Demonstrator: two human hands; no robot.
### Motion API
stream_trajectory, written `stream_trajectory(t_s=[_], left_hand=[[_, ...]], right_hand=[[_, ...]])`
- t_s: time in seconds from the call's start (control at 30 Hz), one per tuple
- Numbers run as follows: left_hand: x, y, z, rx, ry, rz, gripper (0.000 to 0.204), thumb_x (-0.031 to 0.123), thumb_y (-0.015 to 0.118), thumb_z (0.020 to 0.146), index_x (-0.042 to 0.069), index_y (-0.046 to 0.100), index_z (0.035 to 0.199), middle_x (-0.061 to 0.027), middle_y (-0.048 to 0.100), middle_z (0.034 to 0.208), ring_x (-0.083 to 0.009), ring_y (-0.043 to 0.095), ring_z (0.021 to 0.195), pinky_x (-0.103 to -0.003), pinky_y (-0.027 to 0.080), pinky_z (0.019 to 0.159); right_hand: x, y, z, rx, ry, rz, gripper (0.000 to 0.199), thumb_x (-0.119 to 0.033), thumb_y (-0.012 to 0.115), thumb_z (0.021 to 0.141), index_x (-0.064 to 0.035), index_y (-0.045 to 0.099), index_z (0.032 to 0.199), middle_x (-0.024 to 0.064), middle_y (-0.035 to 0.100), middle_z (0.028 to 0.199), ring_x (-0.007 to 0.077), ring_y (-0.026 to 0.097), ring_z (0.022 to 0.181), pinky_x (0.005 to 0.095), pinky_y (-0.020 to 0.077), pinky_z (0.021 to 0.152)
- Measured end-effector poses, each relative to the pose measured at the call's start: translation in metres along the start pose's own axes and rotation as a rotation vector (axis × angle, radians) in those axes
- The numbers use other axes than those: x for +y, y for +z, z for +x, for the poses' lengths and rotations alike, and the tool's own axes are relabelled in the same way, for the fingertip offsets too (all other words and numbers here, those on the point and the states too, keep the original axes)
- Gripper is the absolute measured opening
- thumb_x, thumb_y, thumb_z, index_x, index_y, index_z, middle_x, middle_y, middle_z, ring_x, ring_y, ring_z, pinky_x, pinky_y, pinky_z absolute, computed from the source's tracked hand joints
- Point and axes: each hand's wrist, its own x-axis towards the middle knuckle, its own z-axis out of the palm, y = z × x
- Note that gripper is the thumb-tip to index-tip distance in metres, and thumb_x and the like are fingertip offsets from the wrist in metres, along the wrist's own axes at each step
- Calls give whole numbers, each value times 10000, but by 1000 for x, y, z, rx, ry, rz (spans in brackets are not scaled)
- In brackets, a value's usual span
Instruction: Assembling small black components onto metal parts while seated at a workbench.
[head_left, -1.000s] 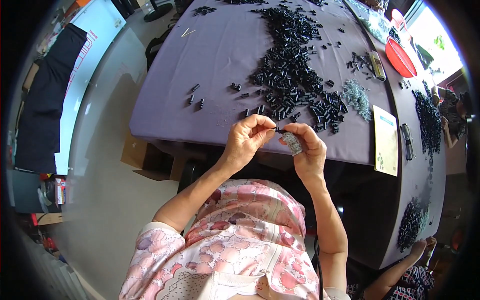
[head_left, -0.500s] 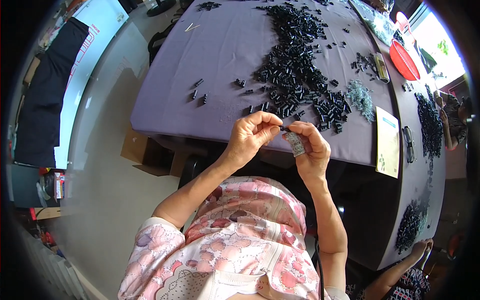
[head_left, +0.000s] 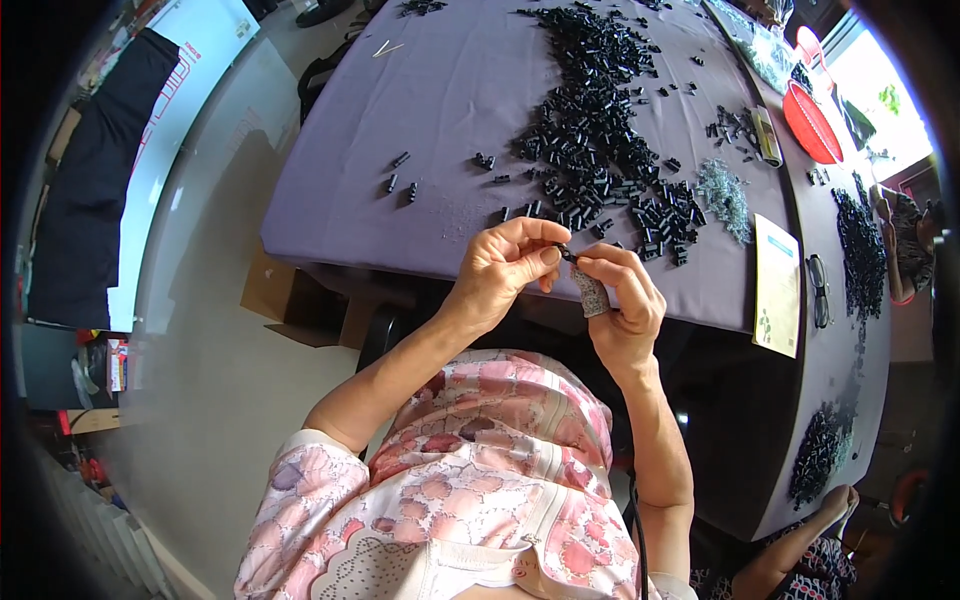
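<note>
Broadly, the purple-covered bench [head_left: 350, 180] fills the upper middle, with a long heap of black pieces [head_left: 585, 130] running down it toward the near edge. To the right of that lie a smaller mound of clear bits [head_left: 722, 200] and a pale booklet [head_left: 777, 285]. Just at the near edge, the left hand [head_left: 505, 265] and right hand [head_left: 628, 305] come nearly together, each with thumb and forefinger pinched on one small black piece [head_left: 566, 252]. A grey speckled wrap [head_left: 592, 295] shows at the right hand, seemingly around a finger. The step looks like close fingertip work on that piece; the next move calls for a steady two-sided pinch. The piece looks dark and slim, mostly hidden by fingertips, its finer shape too small to tell
</note>
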Motion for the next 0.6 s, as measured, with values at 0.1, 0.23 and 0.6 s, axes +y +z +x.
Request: stream_trajectory(t_s=[0.1,0.23,0.6], left_hand=[[-2,0,0,21,3,20,177,23,568,869,-1,591,1043,-36,586,764,-105,535,670,-234,449,616],[-2,-2,-1,28,-19,70,166,30,569,872,2,595,1034,-33,592,770,-97,546,674,-221,458,612],[-12,0,0,51,-43,-49,182,41,565,878,31,588,1059,-23,600,846,-77,541,682,-203,444,611]], right_hand=[[-1,-3,-1,-62,-155,-170,387,76,544,563,7,618,936,134,597,936,290,612,798,336,509,701],[1,-3,1,-91,-298,-252,322,69,577,590,30,618,907,139,600,941,289,614,799,345,515,699],[6,3,-1,-103,-195,-157,394,96,571,568,-5,618,945,132,582,940,296,604,803,346,509,684]])
